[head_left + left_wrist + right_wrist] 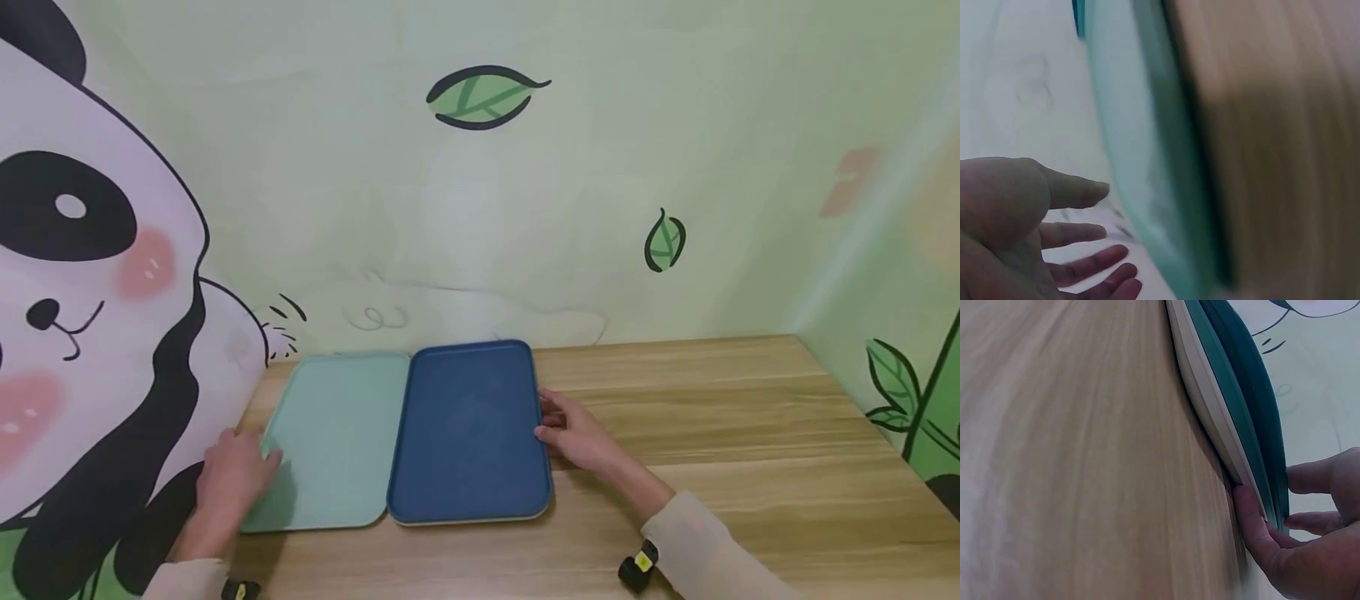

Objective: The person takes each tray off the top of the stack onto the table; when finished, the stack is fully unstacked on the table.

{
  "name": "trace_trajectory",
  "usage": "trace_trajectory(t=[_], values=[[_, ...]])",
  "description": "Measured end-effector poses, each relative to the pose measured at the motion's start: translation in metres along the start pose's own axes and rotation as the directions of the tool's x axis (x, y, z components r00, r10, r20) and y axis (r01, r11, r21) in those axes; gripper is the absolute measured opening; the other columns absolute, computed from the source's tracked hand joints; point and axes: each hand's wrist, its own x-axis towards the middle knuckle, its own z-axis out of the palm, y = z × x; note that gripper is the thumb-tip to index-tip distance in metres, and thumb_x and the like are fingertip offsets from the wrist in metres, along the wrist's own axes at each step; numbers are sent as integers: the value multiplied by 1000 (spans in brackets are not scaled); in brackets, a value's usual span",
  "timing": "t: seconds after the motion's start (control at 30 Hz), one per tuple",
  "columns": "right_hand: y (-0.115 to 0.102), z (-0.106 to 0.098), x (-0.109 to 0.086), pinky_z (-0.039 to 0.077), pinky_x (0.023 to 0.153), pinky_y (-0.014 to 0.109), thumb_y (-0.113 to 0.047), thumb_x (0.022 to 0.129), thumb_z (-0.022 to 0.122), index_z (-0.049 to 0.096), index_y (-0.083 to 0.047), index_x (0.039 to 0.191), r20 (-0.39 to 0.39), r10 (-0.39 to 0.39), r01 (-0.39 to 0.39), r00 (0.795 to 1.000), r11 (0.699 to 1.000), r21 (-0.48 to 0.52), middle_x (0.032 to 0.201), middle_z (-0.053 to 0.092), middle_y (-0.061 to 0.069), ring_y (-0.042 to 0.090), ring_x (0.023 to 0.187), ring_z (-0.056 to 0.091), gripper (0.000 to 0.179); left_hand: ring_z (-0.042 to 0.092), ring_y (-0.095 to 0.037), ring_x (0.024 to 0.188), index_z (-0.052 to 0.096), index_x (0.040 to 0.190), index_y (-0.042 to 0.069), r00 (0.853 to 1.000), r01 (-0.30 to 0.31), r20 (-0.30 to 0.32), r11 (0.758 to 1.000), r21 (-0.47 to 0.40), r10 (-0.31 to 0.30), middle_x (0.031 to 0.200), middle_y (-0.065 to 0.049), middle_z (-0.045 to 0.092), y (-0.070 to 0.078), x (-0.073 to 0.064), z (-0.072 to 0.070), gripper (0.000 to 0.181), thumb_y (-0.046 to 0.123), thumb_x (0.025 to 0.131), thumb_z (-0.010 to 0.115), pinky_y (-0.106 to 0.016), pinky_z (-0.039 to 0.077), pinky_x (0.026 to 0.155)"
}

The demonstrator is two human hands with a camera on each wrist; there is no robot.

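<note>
Pale green wall [600,183] behind everything, painted mural. Wood-grain desk [712,417] below it, running off to the right. Big panda drawing [180,358] fills the left side. Two rounded-corner rectangular trays lie side by side on the desk, left of its middle, long sides running away from the wearer: dark blue tray [472,433] on the right, mint green tray [337,442] on the left, edges meeting or nearly so. Right wrist view shows pale edges [1210,394] layered under the blue one; exact count unclear. Right hand [577,433] grips the blue tray's right side, digits at both the upper rim and the pale underside. Left hand [236,471] at the mint tray's left edge, fingers extended and loosely spread, thumb apart, nothing held; contact with the rim cannot be told. Small leaf drawing [666,242] up right. Black wrist camera [637,568] below the right sleeve.
</note>
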Motion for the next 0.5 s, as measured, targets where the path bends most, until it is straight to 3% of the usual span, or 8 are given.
trace_trajectory(t=[0.1,0.23,0.37,0.5], values=[[2,1,-1,61,96,46,2,104,60,30,2,164,-10,11,-11,1000,1000,-3,157,44,28,44,138,50,67,59,-56,113,55,141,-14,992,-118,-44,992,-50,116,128,-38,58,35,-9,5,53,23,104,64,-67,54,88],[2,1,-2,61,94,45,3,104,60,31,2,164,-16,16,-16,1000,1000,-2,155,45,29,43,136,52,66,67,-43,112,54,146,-9,975,-216,4,950,-225,223,128,-29,63,74,-14,14,54,25,106,64,-56,58,89],[0,2,-2,62,93,45,2,104,60,32,2,163,-22,11,-11,1000,1000,-2,153,47,29,42,134,54,65,69,-40,115,52,150,-5,967,-218,44,908,-357,250,133,-25,64,95,-13,27,55,28,107,64,-47,62,83],[-2,4,-1,62,93,45,2,104,60,33,2,163,-22,10,-10,1000,1000,-8,153,47,28,41,132,54,65,71,-37,112,50,153,-2,969,-164,92,880,-445,227,135,-22,64,103,-11,37,56,28,107,64,-37,64,70]])
